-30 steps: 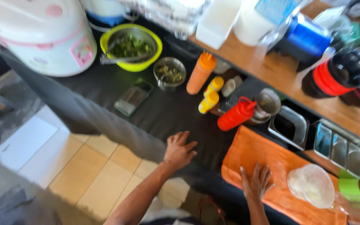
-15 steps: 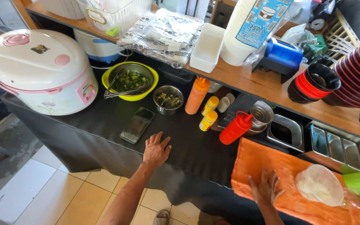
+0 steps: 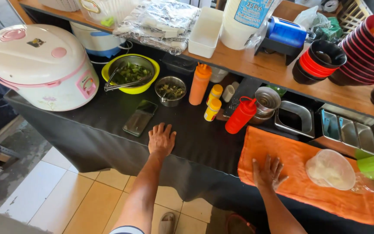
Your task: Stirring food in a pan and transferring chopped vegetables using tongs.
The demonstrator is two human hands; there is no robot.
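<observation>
Fingers of the left hand lie spread and flat on the black counter near its front edge, holding nothing, apparently bearing weight; the phone lies just beside them, untouched; the right hand rests splayed on the orange cloth at its front edge, empty, beside one clear plastic bowl; bottles: one red, one orange, two yellow-capped.

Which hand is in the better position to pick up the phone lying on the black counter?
Probably the left hand: it rests flat on the black counter just beside the phone. The right hand lies on the orange cloth, much farther away.
</observation>
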